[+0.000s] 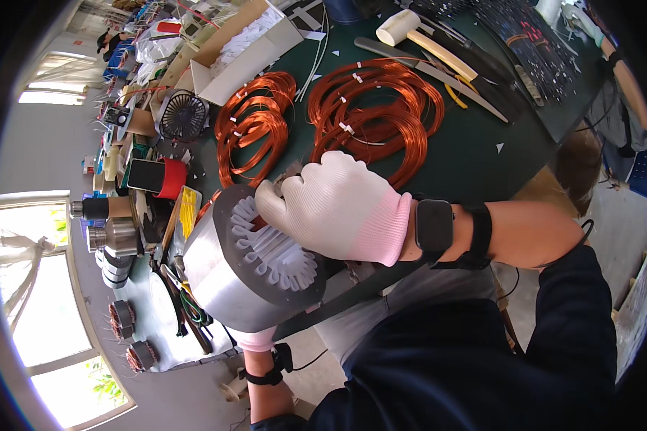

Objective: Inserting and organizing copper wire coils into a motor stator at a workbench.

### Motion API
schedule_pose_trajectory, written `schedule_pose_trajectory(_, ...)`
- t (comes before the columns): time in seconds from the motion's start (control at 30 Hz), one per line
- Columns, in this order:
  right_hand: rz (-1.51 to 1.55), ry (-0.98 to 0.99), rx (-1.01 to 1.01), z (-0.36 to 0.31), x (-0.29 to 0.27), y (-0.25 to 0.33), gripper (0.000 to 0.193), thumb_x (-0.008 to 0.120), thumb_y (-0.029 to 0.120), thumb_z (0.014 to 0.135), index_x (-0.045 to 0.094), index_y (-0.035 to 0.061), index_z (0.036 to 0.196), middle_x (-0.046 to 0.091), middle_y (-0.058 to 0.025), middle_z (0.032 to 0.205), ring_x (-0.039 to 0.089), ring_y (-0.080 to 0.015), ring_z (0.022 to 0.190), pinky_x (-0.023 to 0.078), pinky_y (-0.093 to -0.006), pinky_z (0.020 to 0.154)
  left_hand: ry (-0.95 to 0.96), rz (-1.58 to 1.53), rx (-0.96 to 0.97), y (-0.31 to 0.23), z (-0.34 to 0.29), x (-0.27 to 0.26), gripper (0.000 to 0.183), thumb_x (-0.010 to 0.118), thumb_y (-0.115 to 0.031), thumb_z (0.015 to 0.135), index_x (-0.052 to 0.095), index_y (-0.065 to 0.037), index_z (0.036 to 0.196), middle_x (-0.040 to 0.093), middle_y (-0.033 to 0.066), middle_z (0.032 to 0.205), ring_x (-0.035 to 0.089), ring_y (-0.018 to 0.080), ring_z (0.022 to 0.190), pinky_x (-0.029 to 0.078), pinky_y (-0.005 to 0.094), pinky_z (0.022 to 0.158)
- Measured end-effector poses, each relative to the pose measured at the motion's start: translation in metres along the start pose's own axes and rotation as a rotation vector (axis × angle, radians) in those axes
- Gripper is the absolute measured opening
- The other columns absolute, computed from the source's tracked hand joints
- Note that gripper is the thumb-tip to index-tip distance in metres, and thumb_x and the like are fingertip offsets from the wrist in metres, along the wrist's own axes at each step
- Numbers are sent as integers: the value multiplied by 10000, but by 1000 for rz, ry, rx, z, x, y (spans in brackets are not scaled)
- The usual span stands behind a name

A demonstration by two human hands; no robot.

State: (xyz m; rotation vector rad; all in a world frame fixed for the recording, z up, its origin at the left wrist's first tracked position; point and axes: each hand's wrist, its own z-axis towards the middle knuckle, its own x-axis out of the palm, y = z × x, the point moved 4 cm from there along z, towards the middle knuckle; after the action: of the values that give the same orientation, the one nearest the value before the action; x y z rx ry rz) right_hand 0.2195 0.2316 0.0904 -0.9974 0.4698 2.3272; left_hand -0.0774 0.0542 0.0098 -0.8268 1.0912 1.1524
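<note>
A metal motor stator core (230, 280) rests tilted at the table's near edge, its open end facing me. White slot liners (273, 251) form a ring of folded loops inside its bore. My right hand (331, 205), in a white knit glove with a pink cuff, is over the core's upper rim. Its fingers are curled together in a pinch, and what lies between them I cannot make out. Behind and below the core is my left hand (251, 337); only its pink glove cuff and wrist show, the fingers being hidden by the core.
Beyond the core lie orange copper wire coils (255, 126) and larger coils (377, 108). A white-headed mallet (424, 39) and a long blade (446, 79) lie farther back. A cardboard box (248, 50), small fan (183, 115) and steel bottle (118, 235) stand leftward. Another person's arm (629, 86) shows far right.
</note>
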Motion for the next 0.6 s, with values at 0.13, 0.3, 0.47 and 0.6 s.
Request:
schedule_pose_trajectory(0.13,130,-91,-5,-2,3,-2,212,691,157,796,672,64,986,664,-48,785,702,-213,671,547,-340,588,-14,54,18,-3,2,-4,554,734,-164,968,515,-12,1453,591,119,1417,602,229,1228,516,379,1005)
schedule_pose_trajectory(0.3,344,25,-9,8,9,-7,146,670,152,837,673,89,968,675,-56,851,728,-236,772,572,-363,622,-20,-209,-125,3,34,6,576,735,-173,966,499,-22,1469,587,124,1424,608,231,1230,523,382,1001)
schedule_pose_trajectory(0.47,377,107,-65,17,12,-7,111,658,159,860,671,104,955,682,-57,895,736,-236,856,588,-364,670,-42,-475,-268,12,29,0,598,735,-182,964,483,-31,1484,582,128,1431,613,233,1232,530,384,997)
schedule_pose_trajectory(0.6,369,44,-69,14,13,-5,145,651,172,854,661,92,975,663,-46,863,707,-225,803,559,-351,678,-55,-687,-388,19,39,3,616,735,-190,962,470,-38,1496,579,131,1437,618,234,1233,535,387,994)
